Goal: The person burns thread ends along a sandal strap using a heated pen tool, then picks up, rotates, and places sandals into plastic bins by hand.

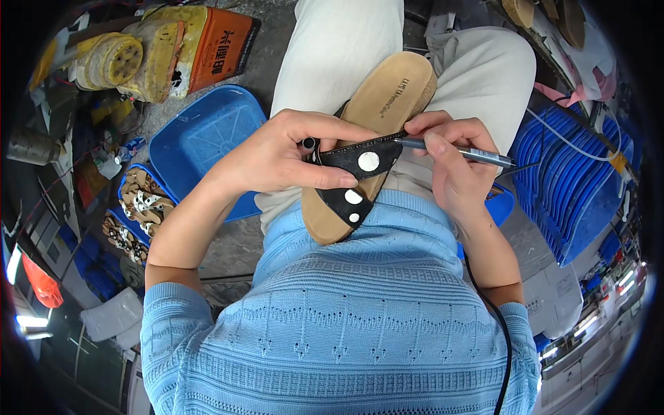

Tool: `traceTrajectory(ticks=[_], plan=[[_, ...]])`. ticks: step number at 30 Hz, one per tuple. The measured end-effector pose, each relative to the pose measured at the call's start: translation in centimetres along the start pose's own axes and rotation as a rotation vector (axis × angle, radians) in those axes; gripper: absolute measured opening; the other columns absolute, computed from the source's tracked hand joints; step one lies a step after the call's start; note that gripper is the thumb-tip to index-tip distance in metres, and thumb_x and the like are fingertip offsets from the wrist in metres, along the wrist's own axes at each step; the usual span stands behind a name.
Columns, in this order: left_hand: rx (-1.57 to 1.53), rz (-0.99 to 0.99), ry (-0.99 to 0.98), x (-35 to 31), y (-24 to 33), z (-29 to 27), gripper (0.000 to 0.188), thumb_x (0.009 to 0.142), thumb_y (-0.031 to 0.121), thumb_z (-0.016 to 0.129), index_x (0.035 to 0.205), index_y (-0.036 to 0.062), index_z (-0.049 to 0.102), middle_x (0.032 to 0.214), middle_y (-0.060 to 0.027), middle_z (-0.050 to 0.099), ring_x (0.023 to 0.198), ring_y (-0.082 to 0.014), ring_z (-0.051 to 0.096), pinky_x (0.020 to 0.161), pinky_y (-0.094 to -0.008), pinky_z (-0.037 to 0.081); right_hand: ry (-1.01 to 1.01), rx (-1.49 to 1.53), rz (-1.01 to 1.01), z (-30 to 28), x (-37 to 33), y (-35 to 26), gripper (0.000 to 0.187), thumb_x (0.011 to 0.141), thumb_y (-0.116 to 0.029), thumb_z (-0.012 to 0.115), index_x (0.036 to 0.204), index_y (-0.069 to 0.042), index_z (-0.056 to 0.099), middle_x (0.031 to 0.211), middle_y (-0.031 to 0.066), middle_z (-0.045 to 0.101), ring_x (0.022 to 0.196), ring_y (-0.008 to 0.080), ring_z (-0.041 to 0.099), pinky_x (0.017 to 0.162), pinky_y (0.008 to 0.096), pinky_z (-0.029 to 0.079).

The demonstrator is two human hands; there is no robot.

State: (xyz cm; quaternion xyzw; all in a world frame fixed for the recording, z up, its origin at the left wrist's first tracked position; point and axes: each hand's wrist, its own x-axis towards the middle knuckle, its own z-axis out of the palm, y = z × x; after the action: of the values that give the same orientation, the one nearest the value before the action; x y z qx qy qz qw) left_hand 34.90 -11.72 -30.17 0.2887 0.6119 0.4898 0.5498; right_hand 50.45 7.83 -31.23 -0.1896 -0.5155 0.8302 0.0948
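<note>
A sandal (389, 86) with a tan footbed and black straps with white dots lies tilted across my lap. My left hand (287, 152) grips its upper strap (370, 161), thumb on the dotted face and fingers behind the strap's edge. In my right hand (456, 155) is a slim grey and black pen (484, 156), its tip at the right end of that strap. The right fingertips also touch the strap's end. The lower strap (349, 206) crosses the footbed closer to my body.
An open blue plastic bin (200, 131) sits left of my legs, with dotted sandals (142, 200) in blue trays beside it. Yellow and orange containers (207, 48) lie at the far left. Stacked blue trays (564, 173) stand on the right. A black cable (508, 325) runs down my right side.
</note>
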Motion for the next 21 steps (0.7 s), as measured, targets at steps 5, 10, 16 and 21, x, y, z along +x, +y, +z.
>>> traceTrajectory(ticks=[5,10,16,21], plan=[[-0.013,0.025,0.003,0.04,-0.11,0.06,0.052,0.065,0.01,0.083,0.115,0.007,0.069,0.066,0.0059,0.044,0.062,-0.0055,0.044,0.053,-0.0223,0.033,0.03,0.029,0.012,-0.03,-0.05,0.1,0.008,0.087,0.006,0.06,0.091,0.003,0.054,0.1,0.0227,0.063,0.086,0.0195,0.064,0.075,0.0289,0.056],[-0.018,-0.006,0.001,0.04,0.05,-0.02,0.053,0.064,0.01,0.083,0.115,0.0066,0.069,0.067,0.0059,0.044,0.062,-0.0055,0.044,0.053,-0.0219,0.034,-0.011,-0.048,-0.032,-0.13,-0.08,0.18,0.007,0.087,0.006,0.059,0.09,0.003,0.053,0.099,0.0236,0.063,0.085,0.0198,0.064,0.076,0.0292,0.056],[-0.029,0.0,-0.002,0.03,-0.04,-0.02,0.053,0.064,0.01,0.083,0.115,0.0066,0.069,0.067,0.0059,0.045,0.062,-0.0055,0.043,0.054,-0.0216,0.034,0.019,-0.002,-0.007,0.06,-0.11,0.14,0.007,0.088,0.005,0.059,0.09,0.002,0.053,0.099,0.0242,0.063,0.085,0.0198,0.064,0.075,0.0293,0.056],[-0.018,0.009,-0.001,-0.01,-0.27,0.04,0.054,0.064,0.01,0.084,0.115,0.007,0.069,0.068,0.0059,0.045,0.063,-0.0054,0.043,0.054,-0.0214,0.034,0.063,0.048,0.017,-0.07,-0.27,0.33,0.007,0.088,0.004,0.059,0.09,0.002,0.053,0.1,0.0246,0.063,0.087,0.0209,0.065,0.075,0.0298,0.056]])
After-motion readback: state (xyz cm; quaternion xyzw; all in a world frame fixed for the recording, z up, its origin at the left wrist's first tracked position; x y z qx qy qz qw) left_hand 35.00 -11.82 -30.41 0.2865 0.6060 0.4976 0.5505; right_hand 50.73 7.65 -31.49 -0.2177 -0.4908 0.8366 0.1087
